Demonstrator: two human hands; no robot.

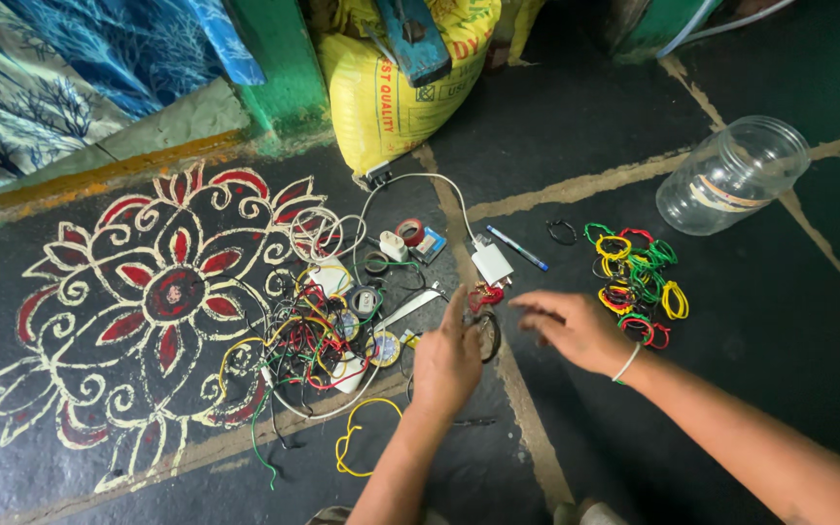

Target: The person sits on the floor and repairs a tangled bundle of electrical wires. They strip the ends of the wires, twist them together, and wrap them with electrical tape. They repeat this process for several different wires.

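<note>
- Two bare hands work low over a dark painted floor, near the middle of the view.
- Left hand [447, 358] pinches a small dark wire coil [487, 333] upright between thumb and fingers, seemingly to keep it steady; the coil sits at the hand's 2 o'clock.
- Right hand [568, 326] hovers flat at 3 o'clock of the coil, fingers spread and reaching toward it, holding nothing that can be seen; a white band circles its wrist.
- Coloured wire rings [636, 277], yellow, green, red and black, lie heaped at 1 o'clock of the right hand, apparently sorted apart from the rest.
- Clear plastic jar [733, 175] lies on its side at 1 o'clock of that heap.
- Tangled loose wires [305, 350] with tape rolls [410, 231] crowd the floor at 9 to 11 o'clock of the left hand.
- White charger adapter [491, 262] and a blue pen [517, 248] lie at 12 o'clock of the coil.
- Yellow sack [391, 87] stands at the far edge; a painted flower pattern [172, 292] spreads at 9 o'clock.
</note>
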